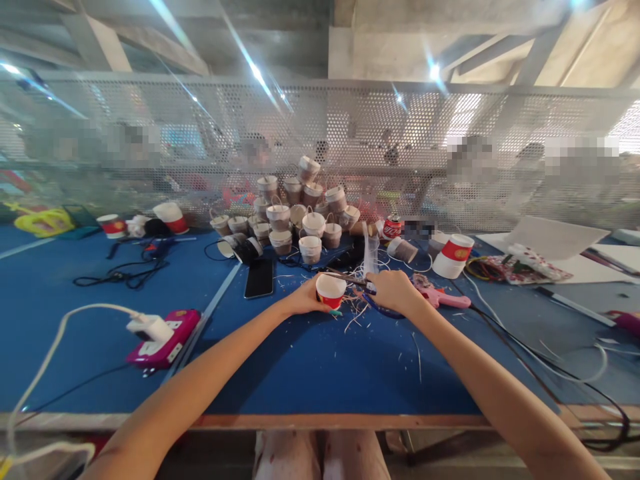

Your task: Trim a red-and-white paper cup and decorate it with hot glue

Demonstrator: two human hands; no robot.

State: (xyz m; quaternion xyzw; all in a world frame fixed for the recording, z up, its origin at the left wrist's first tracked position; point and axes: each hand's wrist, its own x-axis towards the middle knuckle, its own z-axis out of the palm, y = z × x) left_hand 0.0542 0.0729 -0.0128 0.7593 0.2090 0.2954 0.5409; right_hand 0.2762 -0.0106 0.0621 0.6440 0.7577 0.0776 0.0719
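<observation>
My left hand point(304, 298) is closed round a red and white paper cup point(331, 293), its open mouth tilted toward me. In my right hand point(393, 291) is a pair of scissors point(383, 309) with dark blue handles. The blades point left and reach the rim of the cup; whether they are apart there is too small to tell. Thin white paper strips point(354, 320) lie scattered under and around both hands. Just right of my right hand rests a pink glue gun point(445, 298).
Behind my hands stands a pile of small bucket-like cups with handles point(314, 224). A phone point(259, 278) lies left of them. Farther left sits a magenta power strip point(170, 340). A stacked paper cup point(453, 256) and a soda can point(391, 227) stand right. A perforated metal screen point(200, 140) closes the back.
</observation>
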